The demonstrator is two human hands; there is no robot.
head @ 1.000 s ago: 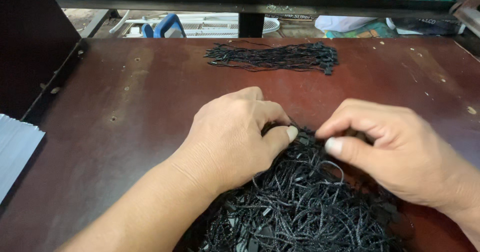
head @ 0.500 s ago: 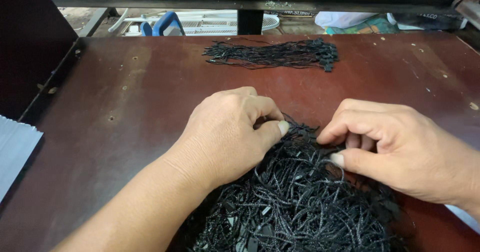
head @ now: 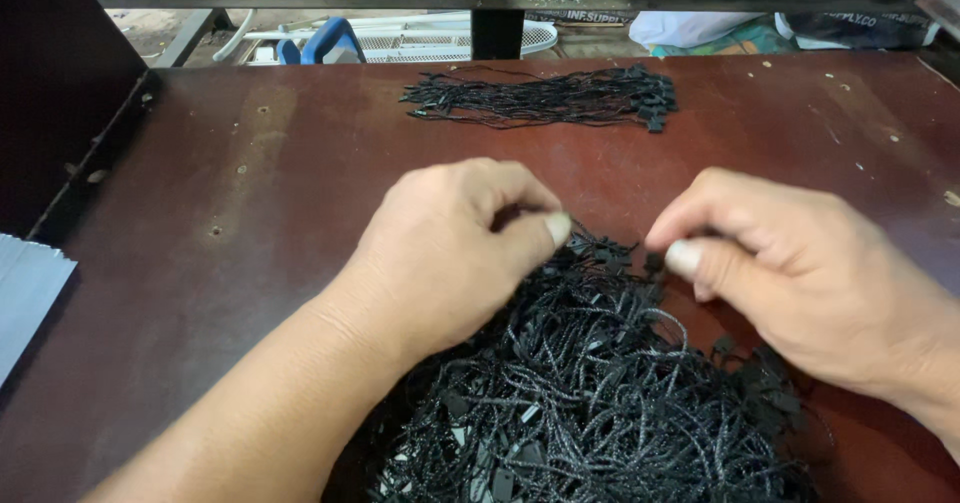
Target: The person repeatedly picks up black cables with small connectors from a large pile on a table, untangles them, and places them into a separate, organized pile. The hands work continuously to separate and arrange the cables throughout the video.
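Change: both hands have drawn slightly apart since the earlier frame, fingertips pinched.
Cord heap (head: pixel 600 403): tangled black cords with small tags, nearest, on the tabletop (head: pixel 250 213).
Left hand (head: pixel 450 253): curled, thumb against fingers on the heap's top strands.
Right hand (head: pixel 800 273): curled, thumb and forefinger pinching a strand at the heap's edge.
Bundle (head: pixel 545 98): straightened black cords, far, well apart.
Grey sheet (head: pixel 25 288): ribbed, left edge.
Fan grille (head: pixel 420 38): white, beyond the tabletop.

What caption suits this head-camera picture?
Two hands, left and right, pinch at a tangled pile of black cords on a brown table.
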